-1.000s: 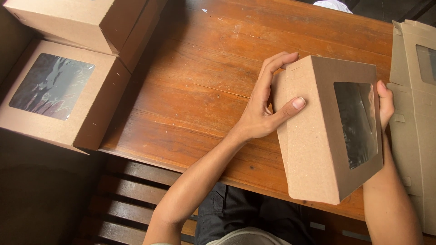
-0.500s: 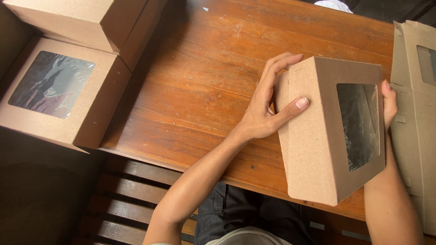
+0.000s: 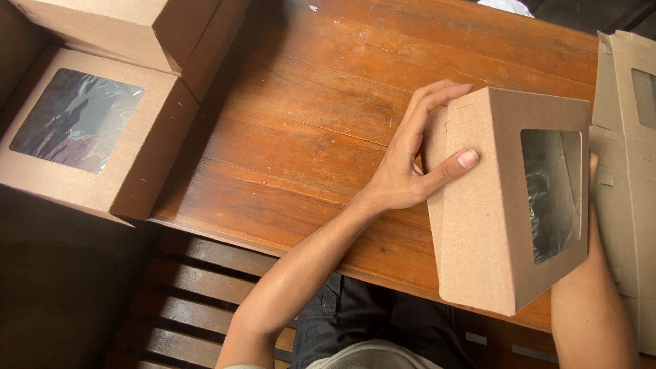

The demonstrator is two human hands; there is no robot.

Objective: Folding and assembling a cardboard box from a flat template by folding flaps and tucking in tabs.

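Observation:
A brown cardboard box (image 3: 478,225) with a clear film window stands tilted on its side on the wooden table (image 3: 301,123). My left hand (image 3: 413,164) presses against the box's left face, thumb across the near panel and fingers over its far edge. My right hand (image 3: 593,167) is mostly hidden behind the box's right side; only a fingertip shows at the edge, touching the box. Both hands hold the box between them.
A finished windowed box (image 3: 82,137) sits at the left, with another closed brown box (image 3: 130,27) stacked above it. Flat unfolded cardboard blanks (image 3: 632,171) lie at the right edge. A slatted bench (image 3: 198,301) is below the table's near edge.
The box has shifted slightly right and tilted a bit more upright between my hands. My left thumb stays on its near panel.

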